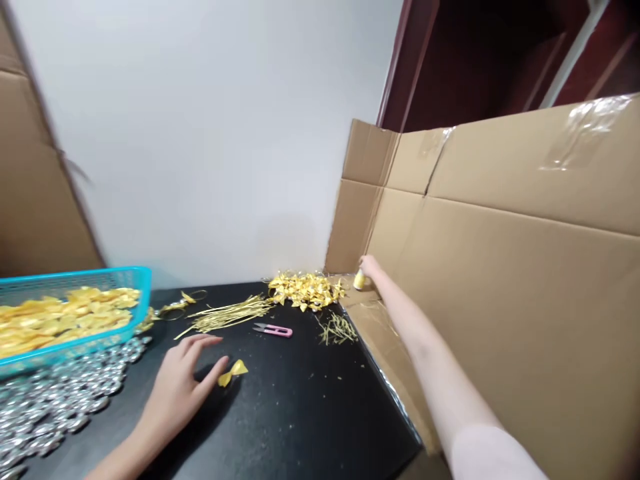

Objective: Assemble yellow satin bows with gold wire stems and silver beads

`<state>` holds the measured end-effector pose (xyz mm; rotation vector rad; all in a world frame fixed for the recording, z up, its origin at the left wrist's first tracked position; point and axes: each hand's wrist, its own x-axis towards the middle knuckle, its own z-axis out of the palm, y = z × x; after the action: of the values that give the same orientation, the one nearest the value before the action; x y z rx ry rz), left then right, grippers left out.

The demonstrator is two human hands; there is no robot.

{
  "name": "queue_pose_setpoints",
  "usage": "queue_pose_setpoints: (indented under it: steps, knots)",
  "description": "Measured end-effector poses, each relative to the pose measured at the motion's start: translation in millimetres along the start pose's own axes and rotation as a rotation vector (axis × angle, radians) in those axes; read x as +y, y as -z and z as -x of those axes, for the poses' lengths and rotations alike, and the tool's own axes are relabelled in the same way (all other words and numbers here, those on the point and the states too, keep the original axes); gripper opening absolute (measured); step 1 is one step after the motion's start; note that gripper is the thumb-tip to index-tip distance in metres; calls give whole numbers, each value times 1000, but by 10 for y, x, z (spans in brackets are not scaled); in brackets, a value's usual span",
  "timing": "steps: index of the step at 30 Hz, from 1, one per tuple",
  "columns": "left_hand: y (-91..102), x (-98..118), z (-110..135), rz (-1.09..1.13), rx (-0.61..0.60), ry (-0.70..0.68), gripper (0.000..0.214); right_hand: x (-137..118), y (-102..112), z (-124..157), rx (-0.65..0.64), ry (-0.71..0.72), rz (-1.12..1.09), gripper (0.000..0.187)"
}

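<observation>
My left hand [180,377] hovers low over the black tabletop, fingers apart and holding nothing. Just beyond its thumb lies a single yellow ribbon bow [233,373]. Stretched far to the right, my right hand [369,265] is closed round the top of a small yellow spool [359,281] by the cardboard corner; its fingers are partly hidden. Pink-handled thread snips [273,330] rest mid-table. Behind them are a bundle of gold cord strips [233,315] and a heap of yellow bows with cords [305,290]. Short cord scraps [339,329] lie to the right.
On the left, a turquoise basket [145,293] holds many yellow petal-like pieces. Shiny silver discs [65,400] spread in front of it. Tall cardboard [500,280] walls off the right side, with a cardboard flap beside the table edge. A white wall [225,133] stands behind.
</observation>
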<state>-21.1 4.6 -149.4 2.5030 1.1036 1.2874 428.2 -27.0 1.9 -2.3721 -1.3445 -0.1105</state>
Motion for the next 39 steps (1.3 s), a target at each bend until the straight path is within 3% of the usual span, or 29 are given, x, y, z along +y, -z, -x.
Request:
queue_pose_setpoints:
  steps: [2, 5, 7, 9, 11, 13, 15, 16, 19, 23, 26, 29, 32, 36, 39]
  knots:
    - [89, 122, -154, 60, 14, 12, 36, -108, 232, 82, 63, 60, -41, 19]
    - [231, 442, -466, 264, -34, 156, 50, -460, 521, 427, 167, 223, -124, 18]
    - [292, 688, -617, 513, -140, 245, 58, -765, 553, 842, 216, 488, -333, 15]
    - [321, 886, -626, 753, -325, 242, 54, -1026, 424, 1343, 161, 708, -640, 11]
    - [344, 983, -468, 833, -400, 267, 52, -1187, 173, 1807, 39, 749, -825, 10]
    - [381, 954, -205, 696, -371, 257, 45, -1249, -133, 2133, 11, 727, -923, 12]
    - [422, 819, 60, 446, -342, 136, 39, -1253, -431, 2298, -83, 754, -862, 37]
    - [434, 729, 165, 373, -277, 66, 39, -1250, -564, 2332, -130, 781, -850, 46]
    - [415, 469, 328, 237, -146, -113, 40, -1262, -890, 2351, -241, 876, -928, 35]
    - [325, 329, 334, 188, -146, -229, 38, -1317, -1164, 2386, -115, 695, -1033, 18]
    - [283, 370, 329, 146, -152, -162, 39, -1325, -1241, 2408, -29, 620, -997, 8]
    - [292, 447, 335, 123, -148, -58, 39, -1303, -1224, 2390, 59, 669, -879, 12]
    - [330, 492, 330, 115, -69, 60, 41, -1274, -1176, 2366, 88, 723, -741, 15]
    - [368, 494, 328, 167, 27, 256, 36, -1238, -1157, 2361, 63, 741, -806, 17]
    - [385, 512, 352, 339, 43, 239, 40, -1220, -1174, 2371, -92, 596, -1024, 22]
